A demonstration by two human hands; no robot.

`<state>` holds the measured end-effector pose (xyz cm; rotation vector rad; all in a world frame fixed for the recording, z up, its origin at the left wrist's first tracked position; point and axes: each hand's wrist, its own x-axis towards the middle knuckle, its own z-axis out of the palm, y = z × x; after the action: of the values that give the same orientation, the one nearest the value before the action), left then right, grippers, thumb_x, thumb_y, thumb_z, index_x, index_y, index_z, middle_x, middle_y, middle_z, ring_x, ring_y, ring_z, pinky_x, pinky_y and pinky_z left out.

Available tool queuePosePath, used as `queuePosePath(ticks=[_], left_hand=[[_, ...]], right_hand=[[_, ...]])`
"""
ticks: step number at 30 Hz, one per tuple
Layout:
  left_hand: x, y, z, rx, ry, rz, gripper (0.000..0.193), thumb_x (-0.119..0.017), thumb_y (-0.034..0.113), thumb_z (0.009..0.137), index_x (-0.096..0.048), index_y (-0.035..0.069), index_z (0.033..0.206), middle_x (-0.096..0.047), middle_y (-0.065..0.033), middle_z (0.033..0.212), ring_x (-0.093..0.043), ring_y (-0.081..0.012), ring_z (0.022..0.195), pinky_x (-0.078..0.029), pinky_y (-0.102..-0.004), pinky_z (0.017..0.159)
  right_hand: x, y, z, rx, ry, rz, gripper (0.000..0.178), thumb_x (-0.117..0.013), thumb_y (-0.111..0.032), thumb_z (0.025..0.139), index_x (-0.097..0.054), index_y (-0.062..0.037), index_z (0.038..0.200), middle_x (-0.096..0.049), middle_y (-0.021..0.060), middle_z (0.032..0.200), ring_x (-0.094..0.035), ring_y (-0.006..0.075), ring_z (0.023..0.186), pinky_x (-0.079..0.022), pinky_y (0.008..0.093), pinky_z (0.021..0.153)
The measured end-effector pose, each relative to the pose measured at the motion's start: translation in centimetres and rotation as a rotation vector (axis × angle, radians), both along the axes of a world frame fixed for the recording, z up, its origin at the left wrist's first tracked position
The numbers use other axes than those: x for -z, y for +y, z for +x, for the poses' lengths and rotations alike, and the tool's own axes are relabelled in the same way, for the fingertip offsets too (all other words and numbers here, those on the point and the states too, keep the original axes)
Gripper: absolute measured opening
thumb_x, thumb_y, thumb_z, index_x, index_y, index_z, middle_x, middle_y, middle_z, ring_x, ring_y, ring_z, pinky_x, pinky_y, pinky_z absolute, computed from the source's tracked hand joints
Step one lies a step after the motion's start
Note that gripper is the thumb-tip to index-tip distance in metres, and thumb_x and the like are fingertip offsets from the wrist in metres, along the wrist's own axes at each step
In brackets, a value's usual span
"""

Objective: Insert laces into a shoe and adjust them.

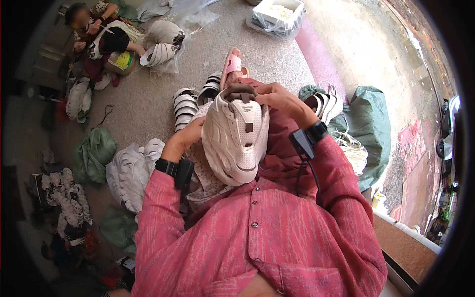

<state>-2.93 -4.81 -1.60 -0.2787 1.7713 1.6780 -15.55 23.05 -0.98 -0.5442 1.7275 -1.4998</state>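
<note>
A cream sneaker upper [236, 133] with a brown collar lining lies over my lap, its toe pointing toward my body. No lace shows through its eyelets. My left hand [190, 134] grips the upper's left side, the fingers mostly hidden beneath it. At the collar's far right edge, my right hand [282, 100] pinches the material near the brown-edged tongue [243, 101]. Dark bands with small boxes sit on both wrists.
Stacked white uppers [131, 175] and a green sack [95, 154] lie to my left. On my right are white laces [352, 152] and a large green sack [368, 131]. A white tub [279, 17] stands ahead. Another person [101, 39] sits at the far left.
</note>
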Motion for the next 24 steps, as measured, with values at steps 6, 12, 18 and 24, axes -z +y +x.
queuePosePath(ticks=[6, 12, 18, 24], left_hand=[[0.6, -1.8, 2.6, -0.331, 0.033, 0.086, 0.034, -0.053, 0.026, 0.099, -0.061, 0.003, 0.122, -0.065, -0.0065, 0.116, -0.061, -0.0154, 0.106, -0.046, -0.0290, 0.094], [-4.9, 3.3, 1.1, -0.440, 0.487, 0.160, 0.052, -0.057, 0.039, 0.095, -0.050, 0.004, 0.133, -0.051, -0.0120, 0.135, -0.043, -0.0199, 0.130, -0.030, -0.0338, 0.109], [-1.9, 5.2, 1.0, -0.218, 0.789, -0.251, 0.054, -0.052, 0.029, 0.089, -0.048, -0.001, 0.133, -0.046, -0.0166, 0.138, -0.039, -0.0247, 0.133, -0.025, -0.0359, 0.113], [2.6, 3.9, 3.2, -0.313, 0.964, -0.111, 0.040, -0.039, 0.015, 0.083, -0.055, -0.002, 0.116, -0.050, -0.0193, 0.130, -0.043, -0.0299, 0.128, -0.028, -0.0373, 0.111]], right_hand=[[-1.6, -3.3, -0.2, -0.149, 0.191, 0.181, 0.029, -0.061, -0.025, 0.080, -0.066, 0.0039, 0.085, -0.057, 0.0009, 0.072, -0.053, 0.0120, 0.068, -0.045, 0.0295, 0.062], [-2.9, -4.0, 0.0, -0.263, 0.471, 0.011, 0.040, -0.061, -0.022, 0.089, -0.060, 0.0009, 0.122, -0.066, 0.0131, 0.108, -0.061, 0.0166, 0.100, -0.049, 0.0292, 0.087], [-0.1, -4.1, 4.6, 0.172, 0.108, -0.176, 0.044, -0.056, -0.025, 0.095, -0.055, 0.0018, 0.130, -0.061, 0.0152, 0.119, -0.059, 0.0229, 0.109, -0.045, 0.0314, 0.094], [0.3, -6.4, 11.1, 0.370, 0.888, 0.091, 0.046, -0.045, -0.014, 0.084, -0.054, -0.0028, 0.128, -0.055, 0.0194, 0.122, -0.050, 0.0352, 0.115, -0.039, 0.0434, 0.098]])
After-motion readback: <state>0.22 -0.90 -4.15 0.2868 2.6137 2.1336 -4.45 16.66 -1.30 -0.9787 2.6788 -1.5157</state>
